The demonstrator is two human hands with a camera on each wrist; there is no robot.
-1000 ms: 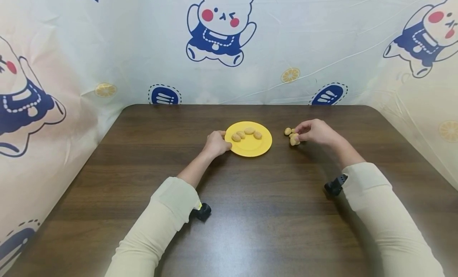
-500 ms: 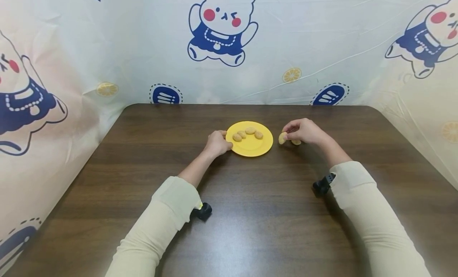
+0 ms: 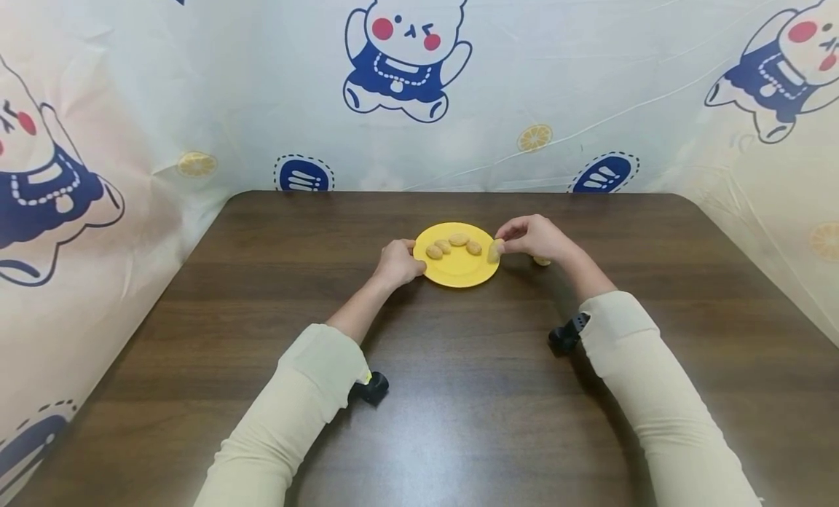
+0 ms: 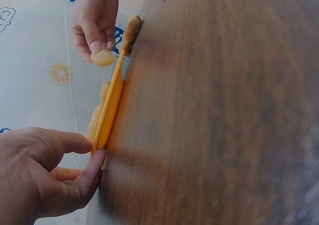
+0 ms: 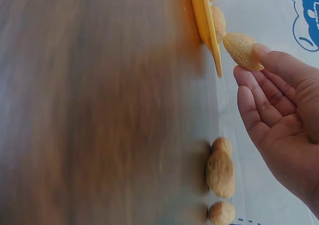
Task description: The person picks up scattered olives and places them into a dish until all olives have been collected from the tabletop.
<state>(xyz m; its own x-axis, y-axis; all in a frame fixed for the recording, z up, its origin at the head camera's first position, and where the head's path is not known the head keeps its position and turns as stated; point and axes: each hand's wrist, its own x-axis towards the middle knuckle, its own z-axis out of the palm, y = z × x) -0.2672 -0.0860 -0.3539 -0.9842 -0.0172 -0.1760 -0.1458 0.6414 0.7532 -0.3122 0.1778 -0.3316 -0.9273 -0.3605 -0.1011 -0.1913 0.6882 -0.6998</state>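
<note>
A yellow plate (image 3: 457, 275) lies toward the back of the table with several tan, unshelled peanuts (image 3: 458, 240) on it. My left hand (image 3: 397, 263) pinches the plate's left rim, its thumb and fingers on either face of the edge in the left wrist view. Over the plate's right rim, my right hand (image 3: 539, 237) holds another peanut (image 5: 242, 51) between thumb and fingertips, raised above the plate in the right wrist view. Several loose peanuts (image 5: 221, 174) rest on the table below and beyond the right hand; in the head view that hand mostly hides them.
The brown wooden table (image 3: 419, 405) ends at a far edge close behind the plate. A patterned curtain (image 3: 262, 77) with cartoon bears hangs behind and at the sides. Small black wrist cameras (image 3: 566, 338) sit under both sleeves.
My right hand has picked a peanut from the loose ones at the right and carried it leftward to the plate's rim. My left hand stays on the plate.
</note>
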